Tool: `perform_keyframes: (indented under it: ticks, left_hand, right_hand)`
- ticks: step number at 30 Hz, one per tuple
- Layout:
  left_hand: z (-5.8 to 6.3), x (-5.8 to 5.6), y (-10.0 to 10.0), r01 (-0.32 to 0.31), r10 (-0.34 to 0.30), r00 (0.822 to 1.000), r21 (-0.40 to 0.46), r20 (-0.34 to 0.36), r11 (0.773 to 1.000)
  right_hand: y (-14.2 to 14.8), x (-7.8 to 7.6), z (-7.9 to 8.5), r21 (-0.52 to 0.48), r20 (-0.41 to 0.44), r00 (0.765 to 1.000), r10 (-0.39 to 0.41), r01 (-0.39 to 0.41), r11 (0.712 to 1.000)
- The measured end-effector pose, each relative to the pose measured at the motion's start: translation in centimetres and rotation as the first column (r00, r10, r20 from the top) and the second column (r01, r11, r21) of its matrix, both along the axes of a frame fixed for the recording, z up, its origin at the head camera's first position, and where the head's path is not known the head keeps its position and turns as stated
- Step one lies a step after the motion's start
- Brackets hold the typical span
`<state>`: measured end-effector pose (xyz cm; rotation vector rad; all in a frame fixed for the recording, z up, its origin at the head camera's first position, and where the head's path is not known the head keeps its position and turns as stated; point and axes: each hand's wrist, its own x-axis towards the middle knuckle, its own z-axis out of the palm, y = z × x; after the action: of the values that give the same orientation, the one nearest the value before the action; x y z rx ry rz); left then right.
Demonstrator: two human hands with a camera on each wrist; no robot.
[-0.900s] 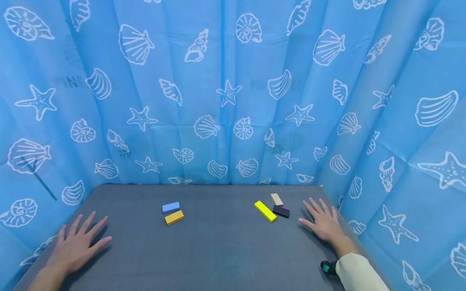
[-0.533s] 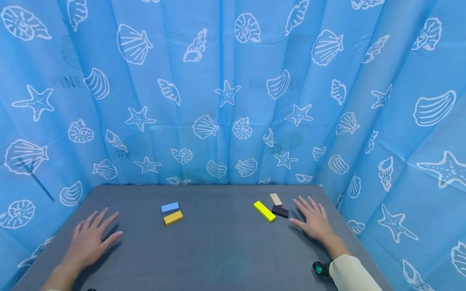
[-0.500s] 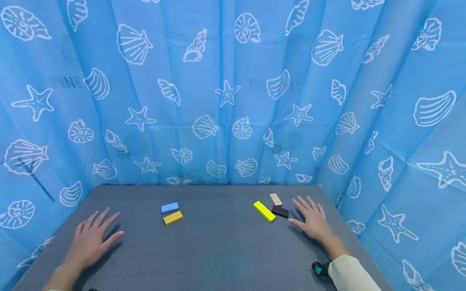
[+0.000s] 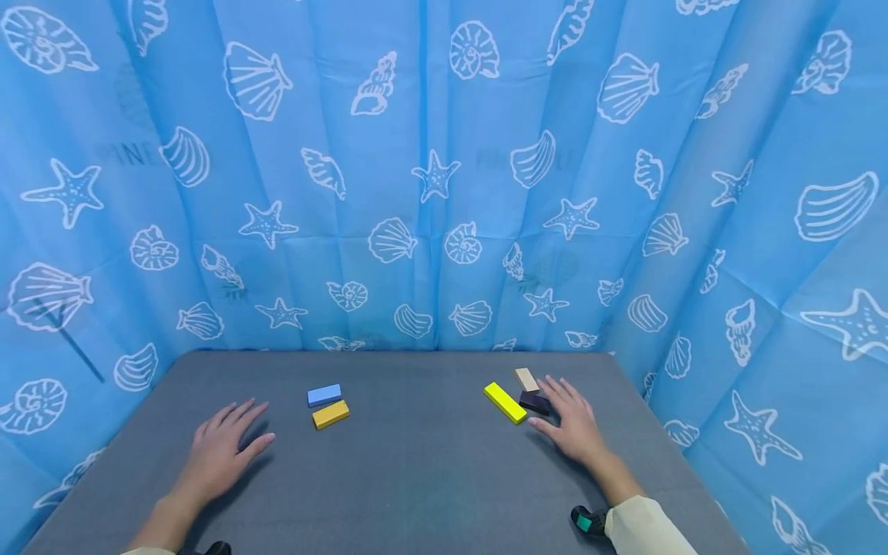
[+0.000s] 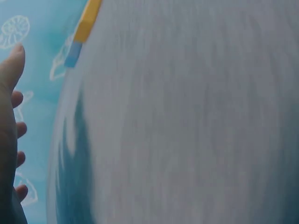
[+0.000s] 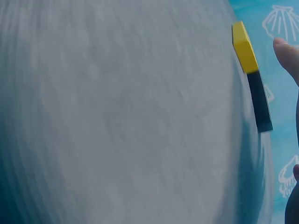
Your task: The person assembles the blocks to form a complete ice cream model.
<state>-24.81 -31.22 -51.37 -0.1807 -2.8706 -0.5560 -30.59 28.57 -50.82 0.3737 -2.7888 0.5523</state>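
Observation:
My left hand (image 4: 216, 455) hovers over the left of the table with fingers spread and nothing held. Its nearest things are an orange-yellow block (image 4: 331, 415) and a light blue block (image 4: 324, 395), lying side by side to its right. On the other side my right hand (image 4: 572, 424), also spread and holding nothing, has its fingertips right at a black block (image 4: 534, 402), overlapping it in the head view. A longer bright yellow block (image 4: 505, 403) lies left of the black one, and a beige block (image 4: 526, 379) behind it. The right wrist view shows the yellow block (image 6: 245, 49) beside the black one.
A grey cloth-covered table (image 4: 416, 478) spreads under both hands. Blue curtains (image 4: 388, 177) with white shells and starfish hang behind it and along both sides. A black wrist device (image 4: 588, 522) shows at the right sleeve (image 4: 648, 528).
My left hand has moved right toward the orange-yellow and blue blocks. My right hand has moved left, up to the black block. The blocks have stayed in place.

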Motion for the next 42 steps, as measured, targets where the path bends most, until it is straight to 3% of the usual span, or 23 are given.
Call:
perform_keyframes:
  ticks: [9, 14, 23, 34, 42]
  left_hand:
    - [0.2, -1.0, 3.5, 0.003, -0.003, 1.000, 0.036, -0.025, 0.999]
    - [0.1, -1.6, 5.2, 0.004, -0.002, 0.999, 0.061, -0.037, 0.998]
    - [-0.3, -2.4, 7.3, -0.039, 0.042, 0.999, 0.095, -0.033, 0.995]
    - [-0.8, -2.9, 7.9, -0.011, 0.019, 0.997, 0.107, -0.077, 0.994]
    - [-1.1, -2.8, 7.9, -0.060, 0.068, 0.995, 0.096, -0.079, 0.994]
  right_hand:
    - [-2.1, 0.5, -0.3, -0.064, -0.060, 0.998, 0.011, -0.014, 0.998]
    - [-3.1, 0.5, -0.1, -0.089, -0.025, 0.999, 0.024, -0.026, 0.996]
    - [-4.1, 0.0, -0.3, -0.035, 0.042, 0.999, 0.003, -0.001, 0.999]
    - [-4.3, -0.5, -0.3, 0.023, 0.045, 0.999, 0.010, -0.011, 1.000]
    - [-4.2, -0.7, 0.1, 0.001, 0.080, 0.996, 0.029, -0.030, 1.000]
